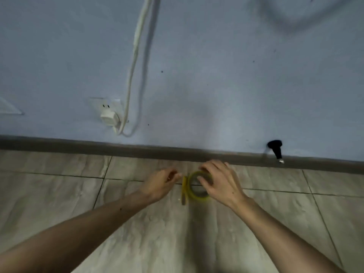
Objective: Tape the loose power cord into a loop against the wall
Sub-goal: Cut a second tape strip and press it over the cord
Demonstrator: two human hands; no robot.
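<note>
Dim, bluish, softly blurred wide-angle view; edges bow, and a faint shadow falls on the wall (216,75).

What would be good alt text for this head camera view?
Two bare hands work a yellow tape roll above a tiled floor; the right hand grips the roll, the left hand pinches near its free end. Behind, a white cord hangs down the wall from a plug.

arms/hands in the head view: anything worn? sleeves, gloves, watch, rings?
Nothing worn that shows. Both forearms are bare from the frame's lower edge to the wrists, with no sleeve in view. The left hand and right hand have no gloves, and no watch or band sits at either wrist. The blur makes rings impossible to rule out.
</note>
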